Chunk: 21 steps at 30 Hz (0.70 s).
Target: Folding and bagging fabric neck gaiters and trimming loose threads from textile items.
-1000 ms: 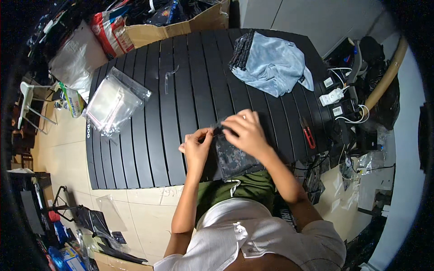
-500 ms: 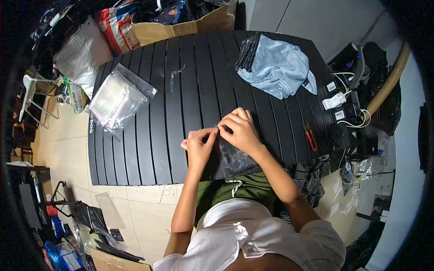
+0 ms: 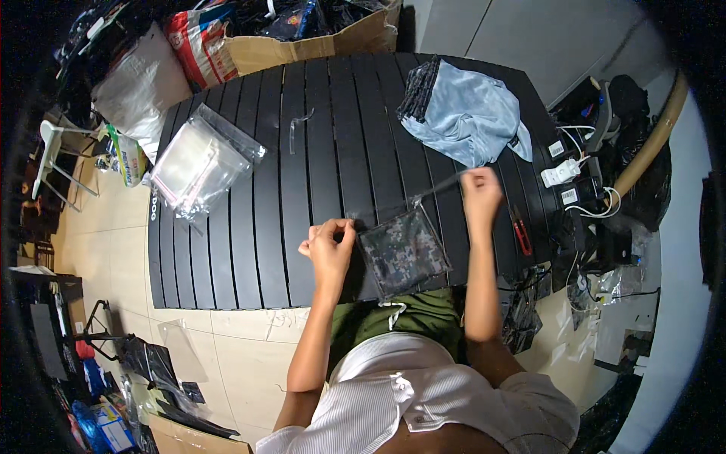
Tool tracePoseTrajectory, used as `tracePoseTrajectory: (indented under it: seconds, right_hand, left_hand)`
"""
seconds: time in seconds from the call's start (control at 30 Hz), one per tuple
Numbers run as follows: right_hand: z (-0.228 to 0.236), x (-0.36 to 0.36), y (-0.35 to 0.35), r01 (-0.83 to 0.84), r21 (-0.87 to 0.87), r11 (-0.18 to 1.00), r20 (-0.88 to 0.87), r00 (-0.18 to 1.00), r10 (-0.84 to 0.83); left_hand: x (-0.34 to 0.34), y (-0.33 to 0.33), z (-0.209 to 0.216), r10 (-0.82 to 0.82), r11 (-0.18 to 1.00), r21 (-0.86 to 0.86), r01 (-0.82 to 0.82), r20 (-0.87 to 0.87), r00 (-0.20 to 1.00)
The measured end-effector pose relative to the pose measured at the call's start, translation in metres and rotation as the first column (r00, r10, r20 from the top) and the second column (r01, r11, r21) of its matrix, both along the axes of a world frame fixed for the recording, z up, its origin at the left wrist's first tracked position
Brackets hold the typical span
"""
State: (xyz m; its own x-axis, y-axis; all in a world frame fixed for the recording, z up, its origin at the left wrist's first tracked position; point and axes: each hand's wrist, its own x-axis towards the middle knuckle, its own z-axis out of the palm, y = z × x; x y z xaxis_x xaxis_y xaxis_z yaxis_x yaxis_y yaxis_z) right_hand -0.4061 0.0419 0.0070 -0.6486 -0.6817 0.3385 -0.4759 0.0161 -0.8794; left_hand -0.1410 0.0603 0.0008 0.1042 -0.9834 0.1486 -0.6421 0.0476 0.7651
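A clear plastic bag with a folded camouflage cloth [image 3: 404, 253] inside lies at the table's near edge in front of me. My left hand [image 3: 327, 244] is closed, thumb and finger pinching the bag's upper left corner. Out to the right, my right hand [image 3: 482, 195] is closed on the end of a thin see-through strip [image 3: 441, 187]. That strip stretches taut from the bag's top edge up to my right fingers. It still appears joined to the bag toward the left, though its faint far end is hard to make out.
The black slatted table [image 3: 261, 265] holds a stack of clear plastic bags [image 3: 198, 163] at left and a loose clear strip [image 3: 293, 132]. Light blue cloths with black edges [image 3: 473, 110] lie at the far right. Red-handled snips [image 3: 521, 231] rest near white plugs [image 3: 560, 172].
My right hand has moved away from the left, to the right, drawing the strip out along the bag's top edge. The left hand has stayed almost in place, and the camouflage cloth is now uncovered to view.
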Motion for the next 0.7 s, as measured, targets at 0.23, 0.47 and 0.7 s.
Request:
tracePoseTrajectory:
  seconds: [0.23,0.47,0.7]
  right_hand:
    - [0.034,-0.033,0.032,0.167,-0.18,0.969,0.013,0.986,-0.167]
    - [0.095,0.106,0.059,-0.7,-0.006,0.714,-0.244,0.693,0.678]
    - [0.078,0.097,0.062,-0.723,0.179,0.667,0.011,0.679,0.734]
  left_hand:
    - [-0.006,0.004,0.011,0.001,0.999,-0.052,0.001,0.036,0.999]
    - [-0.002,0.029,0.073,-0.515,0.839,-0.326,0.435,-0.219,0.829]
    - [0.118,0.096,0.065,-0.188,0.963,0.109,0.246,-0.379,0.906]
